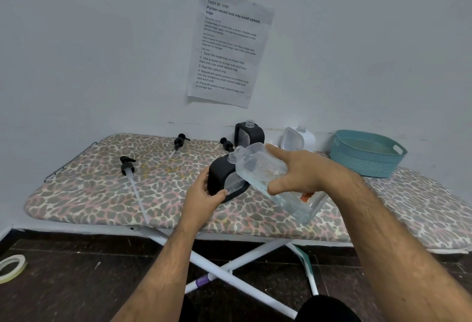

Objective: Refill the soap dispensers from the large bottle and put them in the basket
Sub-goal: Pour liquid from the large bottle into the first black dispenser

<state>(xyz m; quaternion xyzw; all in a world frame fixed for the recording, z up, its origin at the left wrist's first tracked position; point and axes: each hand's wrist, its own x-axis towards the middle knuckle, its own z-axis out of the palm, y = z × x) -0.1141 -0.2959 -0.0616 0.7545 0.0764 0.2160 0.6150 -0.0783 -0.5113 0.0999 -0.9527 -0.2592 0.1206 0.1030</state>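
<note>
Two bare arms near, reaching far over bench [102, 194] with spotty cover. Right hand [301, 171], grip curled round big clear bottle [270, 181], tipped so its mouth meets open neck of black soap dispenser [224, 181]. Left hand [204, 194], grip holding that dispenser's near left side. Second black dispenser [249, 133] and white one [297, 139] far, by wall. Teal basket [367, 153] far right. Three pump tops [127, 164] lying left.
</note>
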